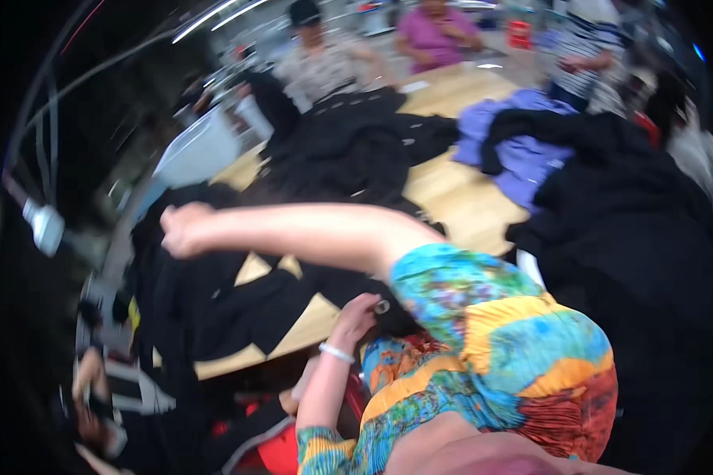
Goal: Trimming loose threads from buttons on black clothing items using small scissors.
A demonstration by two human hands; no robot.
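My right arm reaches across my body to the left. Its hand [186, 229] is closed and blurred over a black garment [174, 293] at the table's left side; what its fingers hold, if anything, I cannot make out. Close to my body, my left hand [356, 318], with a pale band at the wrist, has its fingers curled at the edge of black cloth [400, 315]. A small round, pale ring-like thing [382, 306] shows by its fingertips. More black garments [333, 150] lie spread over the wooden table [459, 202].
A purple garment [507, 134] and a large black heap [626, 214] cover the right side. A whitish bin [202, 146] stands at the far left edge. Across the table are people in a light patterned top [321, 63], a pink top [436, 36] and stripes [590, 39]. Another sits lower left.
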